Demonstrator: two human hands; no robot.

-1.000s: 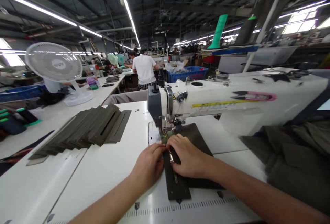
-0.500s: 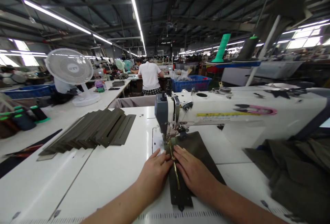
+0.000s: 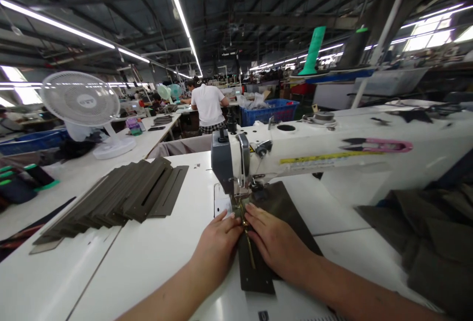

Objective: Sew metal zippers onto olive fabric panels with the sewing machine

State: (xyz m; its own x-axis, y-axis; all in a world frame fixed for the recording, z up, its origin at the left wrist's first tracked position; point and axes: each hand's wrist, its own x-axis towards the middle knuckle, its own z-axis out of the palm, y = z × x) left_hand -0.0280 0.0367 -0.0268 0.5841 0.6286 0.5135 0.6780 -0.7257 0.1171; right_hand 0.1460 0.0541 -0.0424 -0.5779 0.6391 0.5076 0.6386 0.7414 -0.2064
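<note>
A brass-toothed zipper (image 3: pixel 251 252) runs down the middle of a dark olive fabric strip (image 3: pixel 254 279), beneath the sewing machine's head (image 3: pixel 223 161). My left hand (image 3: pixel 216 242) lies flat along the strip's left side, fingertips beside the zipper. On the right, my right hand (image 3: pixel 275 240) rests flat with fingers stretched toward the presser foot. Both hands press the work from above without gripping it. Under the right hand, a larger dark fabric panel (image 3: pixel 286 208) extends to the right. The strip's upper end is hidden by the machine head and fingers.
Left of the machine lies a fanned stack of slotted olive pieces (image 3: pixel 111 193). A white fan (image 3: pixel 83 99) stands behind it. Pink-handled thread snips (image 3: pixel 380 144) rest on the machine arm. Dark fabric (image 3: pixel 424 232) is heaped at right. A person (image 3: pixel 209 104) in white works ahead.
The camera view has shifted, so the machine and stack appear farther left. The strip and zipper sit slightly farther in toward the machine head, with both hands still flat on the work.
</note>
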